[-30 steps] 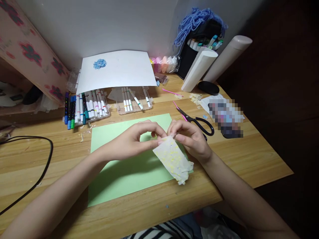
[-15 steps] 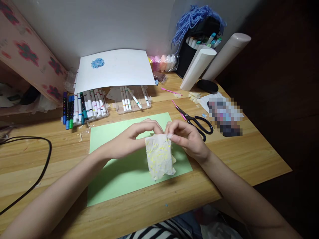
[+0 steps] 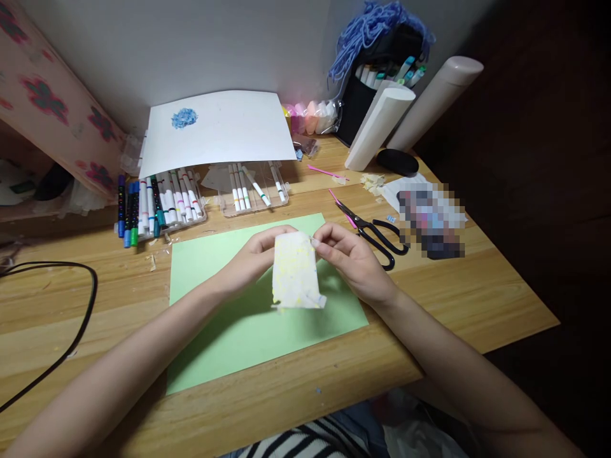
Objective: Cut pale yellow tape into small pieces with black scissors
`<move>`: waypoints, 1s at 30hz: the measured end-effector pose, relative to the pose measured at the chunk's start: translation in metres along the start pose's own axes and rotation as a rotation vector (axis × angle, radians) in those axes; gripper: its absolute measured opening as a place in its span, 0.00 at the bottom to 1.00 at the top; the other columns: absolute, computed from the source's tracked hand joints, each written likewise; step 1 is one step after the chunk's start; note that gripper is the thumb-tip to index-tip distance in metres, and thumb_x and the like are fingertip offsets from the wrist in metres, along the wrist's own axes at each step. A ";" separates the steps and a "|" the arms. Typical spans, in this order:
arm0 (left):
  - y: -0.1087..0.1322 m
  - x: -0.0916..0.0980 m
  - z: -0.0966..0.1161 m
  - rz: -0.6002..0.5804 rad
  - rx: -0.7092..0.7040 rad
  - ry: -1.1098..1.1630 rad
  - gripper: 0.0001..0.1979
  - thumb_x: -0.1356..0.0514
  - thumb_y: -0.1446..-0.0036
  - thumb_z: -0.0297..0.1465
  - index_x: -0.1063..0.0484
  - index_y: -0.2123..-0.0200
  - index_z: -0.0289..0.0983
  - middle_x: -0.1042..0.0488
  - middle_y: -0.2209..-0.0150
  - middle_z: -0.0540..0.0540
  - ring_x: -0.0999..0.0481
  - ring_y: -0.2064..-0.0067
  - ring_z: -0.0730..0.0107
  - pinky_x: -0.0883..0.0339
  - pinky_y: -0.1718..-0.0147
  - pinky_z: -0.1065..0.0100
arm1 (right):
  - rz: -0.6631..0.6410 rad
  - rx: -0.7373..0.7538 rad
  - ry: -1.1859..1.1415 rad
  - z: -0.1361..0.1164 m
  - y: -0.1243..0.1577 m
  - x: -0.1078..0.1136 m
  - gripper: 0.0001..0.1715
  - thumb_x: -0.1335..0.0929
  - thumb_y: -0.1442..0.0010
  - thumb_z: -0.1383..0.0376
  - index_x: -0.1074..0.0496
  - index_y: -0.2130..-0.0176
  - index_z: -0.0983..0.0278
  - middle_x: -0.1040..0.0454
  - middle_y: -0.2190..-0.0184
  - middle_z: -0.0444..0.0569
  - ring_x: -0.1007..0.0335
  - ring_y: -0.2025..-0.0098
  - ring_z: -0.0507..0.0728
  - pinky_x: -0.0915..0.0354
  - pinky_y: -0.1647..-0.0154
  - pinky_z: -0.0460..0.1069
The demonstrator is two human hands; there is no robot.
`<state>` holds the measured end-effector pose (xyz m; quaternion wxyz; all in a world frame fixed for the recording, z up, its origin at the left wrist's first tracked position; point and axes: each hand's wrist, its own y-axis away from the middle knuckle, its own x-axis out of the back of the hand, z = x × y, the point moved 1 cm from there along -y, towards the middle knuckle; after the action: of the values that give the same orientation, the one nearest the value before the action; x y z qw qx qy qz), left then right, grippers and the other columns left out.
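Note:
A whitish piece of tape-like sheet [image 3: 296, 270] flecked with yellow bits hangs above a green sheet of paper [image 3: 210, 343]. My left hand [image 3: 260, 254] grips its upper left side, and the fingertips are partly hidden behind it. At its upper right edge, my right hand [image 3: 351, 257] pinches the piece between thumb and fingers. The lower edge of the piece looks ragged. Black-handled scissors [image 3: 375, 235] lie on the desk just beyond my right hand, next to a pink stick [image 3: 346, 210].
White paper with a blue crumbly patch [image 3: 229, 133] rests over boxes of markers [image 3: 176, 200] at the back. A white tube-shaped container [image 3: 379, 130], a taller bottle [image 3: 434, 102] and a black pen holder [image 3: 356, 105] stand back right. A black cable [image 3: 90, 299] curves at left.
The flecked piece has moved up and slightly left, and now shows flatter. My right hand has shifted left and a little up with it. Both hands keep their hold.

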<state>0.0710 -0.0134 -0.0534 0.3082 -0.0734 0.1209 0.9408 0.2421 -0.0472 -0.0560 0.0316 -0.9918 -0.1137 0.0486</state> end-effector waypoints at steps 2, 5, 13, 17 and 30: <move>-0.003 0.001 -0.005 0.071 0.007 0.025 0.09 0.38 0.50 0.37 0.27 0.68 0.38 0.31 0.75 0.52 0.38 0.78 0.78 0.43 0.78 0.73 | 0.083 0.046 0.075 0.001 -0.001 0.001 0.09 0.33 0.42 0.59 0.34 0.67 0.62 0.34 0.71 0.42 0.35 0.68 0.49 0.36 0.63 0.45; -0.007 0.001 -0.013 0.126 0.007 0.073 0.10 0.36 0.52 0.37 0.26 0.67 0.39 0.27 0.71 0.49 0.34 0.75 0.75 0.40 0.76 0.72 | 0.159 0.070 0.119 0.003 -0.002 0.002 0.10 0.32 0.42 0.58 0.34 0.67 0.63 0.33 0.69 0.43 0.35 0.65 0.50 0.37 0.61 0.45; -0.009 -0.012 -0.028 0.132 0.067 0.208 0.11 0.38 0.50 0.35 0.27 0.62 0.39 0.24 0.65 0.46 0.27 0.65 0.66 0.35 0.67 0.67 | 0.017 -0.215 -0.162 0.017 -0.004 -0.005 0.17 0.25 0.53 0.60 0.31 0.66 0.64 0.26 0.69 0.45 0.29 0.65 0.52 0.33 0.60 0.48; -0.008 -0.015 -0.028 0.133 0.060 0.250 0.10 0.39 0.49 0.32 0.27 0.62 0.38 0.24 0.63 0.47 0.27 0.62 0.68 0.35 0.63 0.68 | 0.022 -0.216 -0.168 0.019 -0.005 -0.006 0.10 0.27 0.50 0.61 0.29 0.69 0.65 0.27 0.70 0.44 0.31 0.67 0.50 0.34 0.59 0.48; -0.010 -0.013 -0.028 0.157 -0.007 0.249 0.08 0.39 0.48 0.33 0.28 0.64 0.36 0.27 0.66 0.47 0.30 0.66 0.71 0.36 0.66 0.71 | 0.026 -0.263 -0.333 0.021 -0.005 -0.009 0.10 0.27 0.49 0.64 0.28 0.65 0.64 0.25 0.67 0.44 0.30 0.66 0.49 0.34 0.60 0.46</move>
<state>0.0891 -0.0206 -0.0791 0.2162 -0.1807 0.1603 0.9460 0.2303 -0.0435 -0.0755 -0.1178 -0.9671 -0.1100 0.1969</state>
